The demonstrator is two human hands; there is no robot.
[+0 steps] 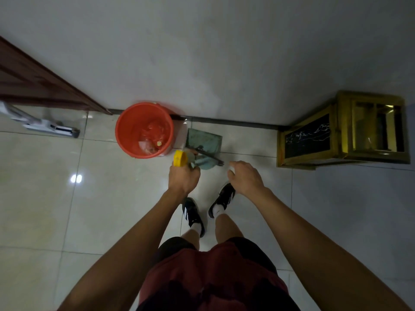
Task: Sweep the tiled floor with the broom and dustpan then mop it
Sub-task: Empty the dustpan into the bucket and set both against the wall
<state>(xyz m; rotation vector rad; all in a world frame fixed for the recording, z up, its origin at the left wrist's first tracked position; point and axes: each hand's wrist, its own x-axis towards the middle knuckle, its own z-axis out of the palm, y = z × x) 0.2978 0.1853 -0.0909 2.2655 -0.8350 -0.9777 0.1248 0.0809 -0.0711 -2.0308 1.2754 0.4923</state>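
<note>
Tiled floor (112, 198) is carrying the dustpan (203, 142) at its wall edge beside the bucket (125, 131), likely for emptying, while the left hand (183, 179) is clenching a yellow-capped handle (180, 158) and the right hand (246, 177) is hovering loosely spread, empty.

The bucket (144, 130) stands on the floor (40, 198) by the far wall (224, 52). Some trash (152, 138) lies in it. Just right of the bucket is the dustpan (203, 143), also near the wall. The left hand (183, 177) is near the dustpan, just before it. The right hand (246, 177) is to its right. A cabinet (341, 131) sits far right in the corner. A mop (47, 126) lies on the floor far left, by the door (38, 86).
</note>
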